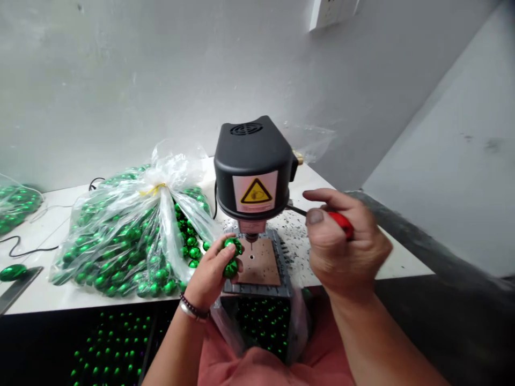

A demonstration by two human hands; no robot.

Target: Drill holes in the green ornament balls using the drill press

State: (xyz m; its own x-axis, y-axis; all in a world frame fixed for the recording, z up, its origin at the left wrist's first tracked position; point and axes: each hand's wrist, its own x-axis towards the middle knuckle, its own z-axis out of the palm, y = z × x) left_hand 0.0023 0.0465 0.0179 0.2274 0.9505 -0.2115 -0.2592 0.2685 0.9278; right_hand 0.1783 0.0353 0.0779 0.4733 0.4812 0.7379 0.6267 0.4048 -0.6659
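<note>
A black bench drill press (253,166) with a yellow warning triangle on its front stands before me. My left hand (217,262) is closed around two shiny green balls (231,268), just left of the drill bit (251,247). Below the bit lies a brown board (263,265) with a small dark hole, on the drill's metal base (285,279). My right hand (346,236) grips the red knob (341,224) of the drill's feed lever, its index finger stretched out. Part of the knob is hidden in my palm.
Left of the drill, a tied clear plastic bag (132,236) bulges with green balls. Dark shavings (300,241) litter the white table (394,262). Below its edge, several more green balls (265,321) show in a container. A wall socket (328,13) is above.
</note>
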